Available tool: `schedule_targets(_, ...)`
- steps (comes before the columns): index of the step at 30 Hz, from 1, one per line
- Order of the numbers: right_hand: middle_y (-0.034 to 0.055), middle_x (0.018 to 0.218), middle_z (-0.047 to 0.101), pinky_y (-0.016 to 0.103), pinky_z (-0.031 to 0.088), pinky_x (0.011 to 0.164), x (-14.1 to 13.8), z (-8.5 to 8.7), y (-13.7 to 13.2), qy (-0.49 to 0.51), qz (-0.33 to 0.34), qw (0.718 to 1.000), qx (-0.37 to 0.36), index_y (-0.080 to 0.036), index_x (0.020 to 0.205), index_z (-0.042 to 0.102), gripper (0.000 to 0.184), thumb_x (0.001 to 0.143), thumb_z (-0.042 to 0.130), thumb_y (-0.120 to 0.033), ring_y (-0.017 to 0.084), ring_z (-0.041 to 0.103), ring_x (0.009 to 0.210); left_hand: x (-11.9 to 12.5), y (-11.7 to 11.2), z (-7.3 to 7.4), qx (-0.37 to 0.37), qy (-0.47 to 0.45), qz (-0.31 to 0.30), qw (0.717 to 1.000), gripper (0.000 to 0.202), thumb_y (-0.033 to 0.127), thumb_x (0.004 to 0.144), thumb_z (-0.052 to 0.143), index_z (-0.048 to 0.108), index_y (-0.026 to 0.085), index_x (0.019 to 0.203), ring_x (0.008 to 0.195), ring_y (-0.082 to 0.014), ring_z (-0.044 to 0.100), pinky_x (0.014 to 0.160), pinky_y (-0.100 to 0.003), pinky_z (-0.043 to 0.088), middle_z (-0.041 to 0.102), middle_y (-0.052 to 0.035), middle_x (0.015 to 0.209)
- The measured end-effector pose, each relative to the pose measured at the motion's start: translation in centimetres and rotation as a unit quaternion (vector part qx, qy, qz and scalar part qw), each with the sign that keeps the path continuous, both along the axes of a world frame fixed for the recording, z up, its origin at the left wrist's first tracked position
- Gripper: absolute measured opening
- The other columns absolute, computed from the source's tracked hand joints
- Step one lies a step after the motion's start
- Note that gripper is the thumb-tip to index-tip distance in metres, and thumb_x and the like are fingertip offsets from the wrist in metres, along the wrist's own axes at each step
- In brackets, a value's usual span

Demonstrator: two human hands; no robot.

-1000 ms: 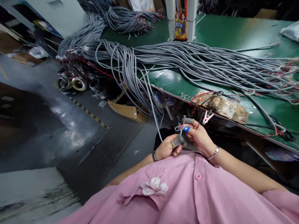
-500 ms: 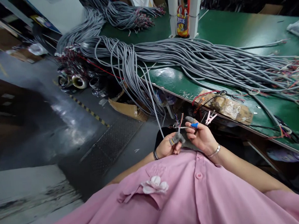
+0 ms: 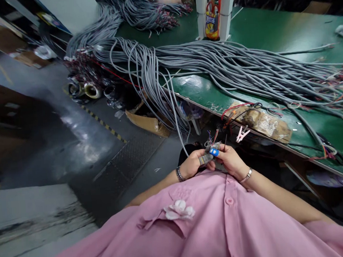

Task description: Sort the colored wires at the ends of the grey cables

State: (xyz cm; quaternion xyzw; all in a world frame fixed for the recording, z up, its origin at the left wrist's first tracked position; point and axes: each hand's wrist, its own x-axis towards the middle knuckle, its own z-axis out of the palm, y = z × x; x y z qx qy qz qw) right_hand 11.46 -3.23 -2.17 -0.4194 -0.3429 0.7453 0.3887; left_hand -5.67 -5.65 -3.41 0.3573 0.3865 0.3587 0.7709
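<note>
Close in front of my pink shirt, both hands meet on the stripped end of a grey cable (image 3: 176, 120) that hangs down from the green table (image 3: 271, 33). My left hand (image 3: 193, 164), with grey finger cots, is closed round the cable just below its end. My right hand (image 3: 229, 159), with a blue cot on one fingertip, pinches the thin coloured wires (image 3: 210, 139) that fan out of the cable end. Each wrist wears a bracelet.
A big bundle of grey cables (image 3: 228, 66) lies across the table and droops over its left edge. A taped brown packet (image 3: 260, 121) and a pink clip (image 3: 241, 134) sit at the near edge. White posts (image 3: 202, 7) and a snack bag (image 3: 212, 22) stand behind. Cardboard box and tape rolls lie on the floor.
My right hand has come back in against the left hand, closing on the wire ends after being held slightly apart. The view has shifted a little.
</note>
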Motion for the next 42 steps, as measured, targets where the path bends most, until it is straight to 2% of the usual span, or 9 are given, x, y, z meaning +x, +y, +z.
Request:
schedule_targets(4, -0.0021, 0.060, 0.057, 0.022, 0.029, 0.045, 0.1, 0.3, 0.1, -0.029, -0.002, 0.999, 0.042, -0.016, 0.080, 0.069, 0.032, 0.066, 0.084, -0.041, 0.007, 0.036, 0.049, -0.4, 0.4, 2.3, 0.129, 0.097, 0.124, 0.979, 0.054, 0.035, 0.068, 0.084, 0.060, 0.015, 0.113, 0.096, -0.0178, 0.064, 0.078, -0.024, 0.049, 0.067, -0.0099, 0.109)
schedule_targets(7, 0.0002, 0.068, 0.062, 0.025, 0.041, 0.054, -0.1, 0.4, 0.0, -0.040, 0.018, 0.996, 0.074, -0.017, 0.080, 0.068, 0.033, 0.065, 0.083, -0.042, 0.010, 0.048, 0.056, 0.2, 0.5, 3.5, 0.170, 0.126, 0.144, 0.967, 0.072, 0.026, 0.058, 0.089, 0.058, 0.019, 0.123, 0.103, -0.0203, 0.062, 0.075, -0.022, 0.048, 0.063, -0.0113, 0.121)
schedule_targets(11, -0.0016, 0.064, 0.059, 0.025, 0.041, 0.054, -0.4, 0.6, -0.2, -0.034, 0.014, 0.994, 0.100, -0.019, 0.077, 0.064, 0.033, 0.066, 0.083, -0.044, 0.010, 0.048, 0.055, 1.5, 1.0, 3.2, 0.147, 0.089, 0.227, 0.959, 0.049, 0.027, 0.064, 0.085, 0.065, 0.016, 0.108, 0.085, -0.0156, 0.064, 0.076, -0.025, 0.050, 0.070, -0.0060, 0.098)
schedule_targets(14, -0.0007, 0.068, 0.061, 0.022, 0.035, 0.048, -0.2, 0.8, -0.3, -0.017, 0.015, 0.995, 0.097, -0.018, 0.081, 0.064, 0.033, 0.070, 0.081, -0.045, 0.008, 0.042, 0.053, 1.8, 1.3, 2.3, 0.127, 0.053, 0.281, 0.950, 0.030, 0.026, 0.068, 0.082, 0.067, 0.015, 0.092, 0.071, -0.0109, 0.063, 0.065, -0.021, 0.048, 0.070, -0.0021, 0.082)
schedule_targets(18, 0.0004, 0.070, 0.063, 0.020, 0.020, 0.041, -0.1, 0.5, -0.6, 0.029, 0.014, 0.999, 0.041, -0.018, 0.083, 0.064, 0.033, 0.073, 0.078, -0.046, 0.005, 0.030, 0.047, 1.4, 1.5, 1.9, 0.081, 0.013, 0.310, 0.947, 0.028, 0.020, 0.065, 0.082, 0.066, 0.015, 0.087, 0.062, -0.0089, 0.061, 0.052, -0.017, 0.040, 0.069, 0.0004, 0.074)
schedule_targets(22, 0.0007, 0.074, 0.065, 0.019, 0.018, 0.041, -0.3, 0.4, -0.8, 0.089, 0.004, 0.996, -0.016, -0.019, 0.083, 0.061, 0.032, 0.071, 0.081, -0.042, 0.005, 0.030, 0.047, 0.9, 1.6, 2.2, 0.040, -0.024, 0.331, 0.943, 0.030, 0.017, 0.062, 0.082, 0.064, 0.015, 0.087, 0.059, -0.0090, 0.063, 0.052, -0.018, 0.042, 0.069, 0.0016, 0.071)
schedule_targets(34, 0.0011, 0.076, 0.062, 0.016, 0.017, 0.039, 0.0, 1.4, -0.4, 0.210, -0.047, 0.974, -0.075, -0.017, 0.081, 0.058, 0.023, 0.077, 0.078, -0.029, 0.004, 0.025, 0.050, -2.0, 1.8, 1.2, -0.018, -0.149, 0.327, 0.933, 0.021, 0.017, 0.070, 0.070, 0.064, 0.015, 0.090, 0.059, -0.0091, 0.057, 0.057, -0.020, 0.042, 0.062, 0.0008, 0.067)
schedule_targets(39, 0.0015, 0.076, 0.062, 0.015, 0.016, 0.039, 0.2, 1.4, -0.2, 0.189, -0.036, 0.979, -0.062, -0.016, 0.080, 0.059, 0.025, 0.076, 0.079, -0.030, 0.004, 0.025, 0.050, -1.7, 1.7, 1.8, 0.067, -0.032, 0.227, 0.971, 0.041, 0.033, 0.072, 0.078, 0.064, 0.014, 0.106, 0.082, -0.0137, 0.064, 0.066, -0.021, 0.045, 0.068, -0.0063, 0.095)
schedule_targets(42, 0.0013, 0.075, 0.061, 0.016, 0.016, 0.040, -0.1, 1.3, -0.3, 0.166, -0.023, 0.984, -0.057, -0.016, 0.078, 0.059, 0.026, 0.075, 0.079, -0.032, 0.004, 0.026, 0.050, -0.1, 2.1, 2.7, 0.098, 0.002, 0.152, 0.983, 0.046, 0.033, 0.068, 0.082, 0.063, 0.013, 0.105, 0.070, -0.0099, 0.061, 0.060, -0.019, 0.042, 0.068, -0.0034, 0.082)
